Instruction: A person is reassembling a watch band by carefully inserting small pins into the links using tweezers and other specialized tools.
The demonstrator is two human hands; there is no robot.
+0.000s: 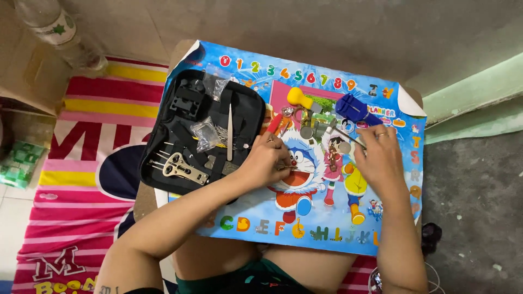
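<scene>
The left hand point(267, 160) pinches a small metal piece point(287, 167) at its fingertips, low over the cartoon mat point(305, 218). The right hand point(381, 152) grips a thin rod point(348, 137) beside the blue tool point(354, 109). The black tool case point(163, 125) lies open, left.

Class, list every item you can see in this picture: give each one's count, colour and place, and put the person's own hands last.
Tool case: one, black, open, left part of the small table.
Tweezers: one, silver, lying in the case.
Cartoon mat: one, mostly blue, covering the table.
Yellow-headed tool: one, top middle of the mat.
Blue tool: one, upper right of the mat.
Plastic bottle: one, clear, top left.
Striped cloth: one, pink and yellow, on the floor.
Left hand: pinching a small part, too small to identify.
Right hand: holding a thin metal rod.
</scene>
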